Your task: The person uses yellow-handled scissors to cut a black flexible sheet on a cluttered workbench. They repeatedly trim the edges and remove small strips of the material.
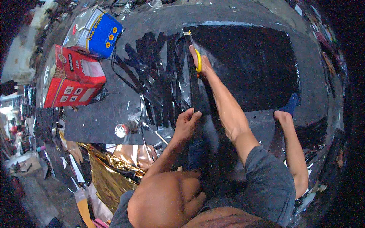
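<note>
My left hand [187, 122] is pinched on the near end of a long black strip [192, 89]. The strip runs away from me along the left edge of a large black sheet [254, 68] on the floor. My right arm reaches far forward, and my right hand [201, 64] is closed around what looks like yellow-handled scissors [198, 60], lying against the strip. The blades are hard to make out; a small silver piece [186, 33] shows at the strip's far end. Many cut black strips [150, 76] lie in a loose pile left of the strip.
A blue-and-white box [93, 32] and a red box [76, 78] stand at the far left. A clear round container [121, 130] sits nearer me. Gold foil sheeting [108, 173] lies crumpled beside my left knee [161, 201]. A blue-covered foot [292, 104] rests on the right.
</note>
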### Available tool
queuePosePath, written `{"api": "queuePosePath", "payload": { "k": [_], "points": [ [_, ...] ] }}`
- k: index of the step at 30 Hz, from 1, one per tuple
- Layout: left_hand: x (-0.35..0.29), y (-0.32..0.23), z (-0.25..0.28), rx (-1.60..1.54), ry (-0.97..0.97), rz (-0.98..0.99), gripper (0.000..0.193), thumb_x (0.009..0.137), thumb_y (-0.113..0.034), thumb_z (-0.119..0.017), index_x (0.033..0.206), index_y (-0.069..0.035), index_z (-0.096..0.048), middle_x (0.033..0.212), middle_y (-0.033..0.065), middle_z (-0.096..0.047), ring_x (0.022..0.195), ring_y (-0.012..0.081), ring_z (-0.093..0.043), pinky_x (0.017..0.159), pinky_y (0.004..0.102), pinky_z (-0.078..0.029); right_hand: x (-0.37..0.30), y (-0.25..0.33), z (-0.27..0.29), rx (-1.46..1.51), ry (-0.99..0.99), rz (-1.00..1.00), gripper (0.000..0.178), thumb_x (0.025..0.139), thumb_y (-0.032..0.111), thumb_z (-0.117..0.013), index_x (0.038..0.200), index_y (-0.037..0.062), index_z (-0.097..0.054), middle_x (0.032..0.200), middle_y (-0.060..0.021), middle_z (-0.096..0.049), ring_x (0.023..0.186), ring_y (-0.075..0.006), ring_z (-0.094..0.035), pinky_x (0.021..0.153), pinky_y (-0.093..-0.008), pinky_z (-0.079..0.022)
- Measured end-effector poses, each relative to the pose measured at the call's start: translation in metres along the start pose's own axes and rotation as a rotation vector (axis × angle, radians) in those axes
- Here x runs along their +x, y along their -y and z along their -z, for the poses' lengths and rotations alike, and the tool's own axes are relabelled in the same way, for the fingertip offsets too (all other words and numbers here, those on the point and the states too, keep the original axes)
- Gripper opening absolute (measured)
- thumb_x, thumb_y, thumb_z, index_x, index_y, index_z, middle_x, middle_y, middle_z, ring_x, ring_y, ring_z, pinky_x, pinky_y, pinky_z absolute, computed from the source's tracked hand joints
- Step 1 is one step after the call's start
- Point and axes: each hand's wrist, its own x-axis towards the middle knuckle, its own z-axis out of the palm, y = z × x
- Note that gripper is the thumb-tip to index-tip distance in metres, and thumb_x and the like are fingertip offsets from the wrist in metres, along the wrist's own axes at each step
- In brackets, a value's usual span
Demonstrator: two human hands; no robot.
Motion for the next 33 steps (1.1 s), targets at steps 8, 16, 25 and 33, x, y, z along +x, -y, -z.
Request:
{"api": "queuePosePath", "payload": {
  "k": [8,16,25,33],
  "points": [
    [-0.021,-0.021,0.002,-0.009,-0.065,0.053,0.018,0.088,-0.020,-0.058,0.087,-0.002,-0.057,0.076,-0.0022,-0.055,0.069,0.0065,-0.049,0.060,0.0227,-0.040,0.076,0.004,-0.011,0.085,-0.102,0.135,0.099,0.068,0.083,-0.035,0.088,-0.0099,-0.060,0.082,-0.0221,-0.061,0.078,-0.0321,-0.060,0.072,-0.0429,-0.047],
    [-0.027,0.018,0.046,0.385,-0.343,0.069,0.022,0.082,-0.022,-0.062,0.079,-0.003,-0.052,0.063,0.0003,-0.045,0.063,0.0102,-0.043,0.059,0.0271,-0.037,0.107,0.026,0.022,0.419,0.170,-0.032,0.073,0.075,0.074,-0.042,0.061,0.0033,-0.055,0.051,-0.0083,-0.053,0.039,-0.0226,-0.053,0.038,-0.0367,-0.044],
    [0.047,0.055,0.005,0.494,-0.315,-0.347,0.045,0.070,-0.024,-0.069,0.102,0.003,-0.054,0.087,0.0169,-0.057,0.081,0.0333,-0.057,0.074,0.0398,-0.046,-0.109,-0.073,0.049,0.621,0.386,-0.104,0.079,0.076,0.079,-0.025,0.063,0.0043,-0.048,0.047,-0.0051,-0.044,0.037,-0.0178,-0.048,0.038,-0.0315,-0.045],
    [0.113,0.061,-0.024,0.442,-0.378,0.010,0.035,0.067,-0.026,-0.073,0.085,0.003,-0.064,0.083,0.0184,-0.066,0.080,0.0279,-0.063,0.073,0.0389,-0.047,-0.312,-0.148,0.043,0.673,0.428,-0.390,0.068,0.083,0.070,-0.027,0.081,0.0056,-0.050,0.055,-0.0048,-0.047,0.042,-0.0161,-0.049,0.042,-0.0308,-0.046]
  ]
}}
